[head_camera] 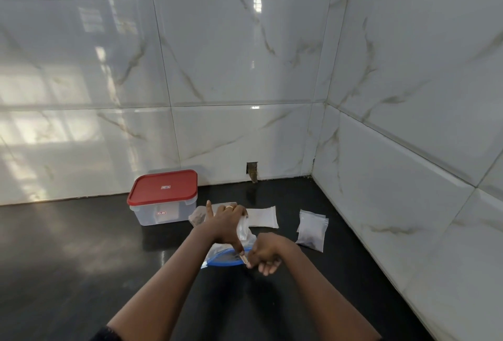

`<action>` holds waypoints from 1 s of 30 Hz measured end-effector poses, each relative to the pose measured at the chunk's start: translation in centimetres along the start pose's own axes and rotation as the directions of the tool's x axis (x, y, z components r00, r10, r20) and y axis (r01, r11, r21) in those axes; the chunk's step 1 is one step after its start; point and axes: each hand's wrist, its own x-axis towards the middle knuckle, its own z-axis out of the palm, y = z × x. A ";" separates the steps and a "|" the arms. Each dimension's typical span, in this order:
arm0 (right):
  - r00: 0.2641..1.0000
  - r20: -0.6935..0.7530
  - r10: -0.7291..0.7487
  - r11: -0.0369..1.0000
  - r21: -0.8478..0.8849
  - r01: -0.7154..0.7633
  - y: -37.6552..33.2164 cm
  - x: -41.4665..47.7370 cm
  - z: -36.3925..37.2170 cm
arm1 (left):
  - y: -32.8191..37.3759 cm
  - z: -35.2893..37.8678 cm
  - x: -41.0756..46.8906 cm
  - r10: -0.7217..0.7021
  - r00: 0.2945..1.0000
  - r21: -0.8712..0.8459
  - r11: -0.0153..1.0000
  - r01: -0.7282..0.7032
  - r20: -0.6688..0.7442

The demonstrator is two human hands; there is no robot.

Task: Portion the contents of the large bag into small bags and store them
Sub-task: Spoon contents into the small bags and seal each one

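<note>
Hands grip crinkly plastic: left hand (226, 225) a small bag (243, 227), right hand (268, 252) the blue-rimmed large bag (217, 261).

A single wide-angle view, worn on the person's head, bends the tile lines near its edges. It faces forward and down into a corner where two tiled walls (245, 54) meet a dark counter (68, 259). The box (163, 199) sits left of centre, within arm's reach. The left forearm (168, 272) and right forearm (321, 286) enter from the bottom edge, nearer than the box.
</note>
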 end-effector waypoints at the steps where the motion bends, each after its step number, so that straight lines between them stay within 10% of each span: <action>1: 0.999 -0.034 -0.006 1.000 0.012 0.007 -0.1 0.2 0.5 | 0.0 0.4 -0.1 0.007 1.000 0.021 1.000 -0.008 0.014; 11: 0.784 -0.614 -0.089 0.996 -0.050 0.073 -2.9 -0.3 2.4 | -2.9 0.2 -0.2 -0.102 0.910 -0.403 0.912 -0.075 -0.401; 19: 0.745 -0.634 -0.210 0.966 -0.254 0.055 -4.6 -1.4 3.3 | -3.5 -2.5 -1.2 -0.407 0.703 -0.639 0.764 -0.088 -0.583; 30: 0.633 -0.634 -0.445 0.869 -0.475 0.136 -8.3 -1.4 2.4 | -3.8 -2.4 -1.0 -0.375 0.772 -0.675 0.732 -0.094 -0.514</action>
